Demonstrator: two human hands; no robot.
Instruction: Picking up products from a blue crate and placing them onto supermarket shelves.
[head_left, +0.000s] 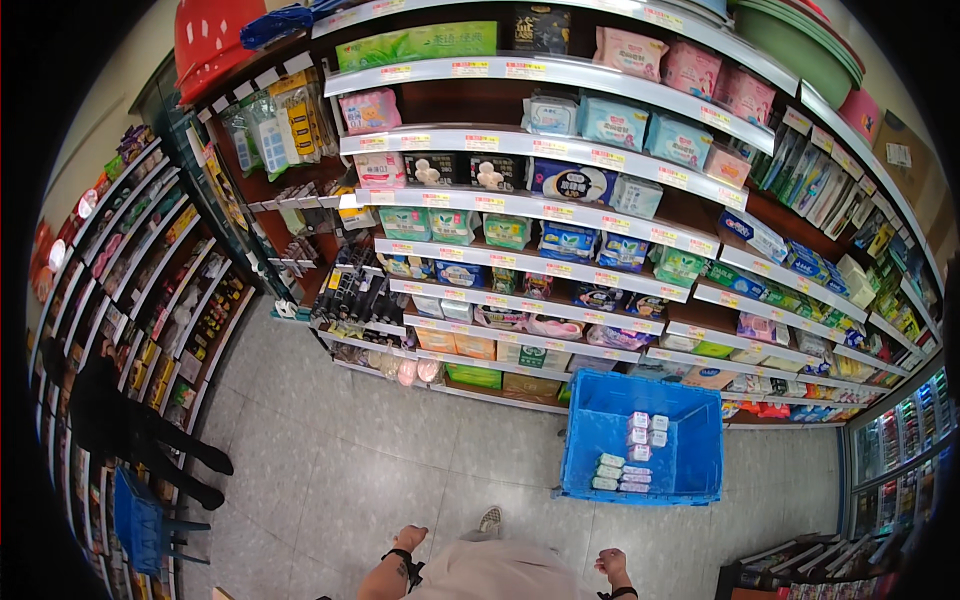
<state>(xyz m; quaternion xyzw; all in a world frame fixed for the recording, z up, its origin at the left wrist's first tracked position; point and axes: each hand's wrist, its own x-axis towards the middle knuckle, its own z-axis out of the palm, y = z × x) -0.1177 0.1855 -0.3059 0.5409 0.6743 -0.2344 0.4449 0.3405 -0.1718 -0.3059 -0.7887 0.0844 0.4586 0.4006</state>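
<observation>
My left hand (410, 538) hangs by my side over the floor, its fingers curled and nothing visible in them. On the other side, my right hand (611, 562) is also loosely curled, with no object showing. Both are apart from the goods. The right hand is nearer the blue plastic crate (682, 491), which stands open on the floor before the shelves. Small white-and-pink packs (638, 435) and a group of small green-and-white packs (607, 472) lie inside it. Facing me, the shelf unit (480, 202) holds sanitary pads, tissues and other packaged goods in several rows.
A person in black (120, 405) bends at the left shelves (150, 247), beside a blue plastic stool or crate (139, 521). Toothpaste boxes (757, 236) line the right shelves. A glass-doored drinks fridge (900, 435) is at far right, above a low rack (817, 570).
</observation>
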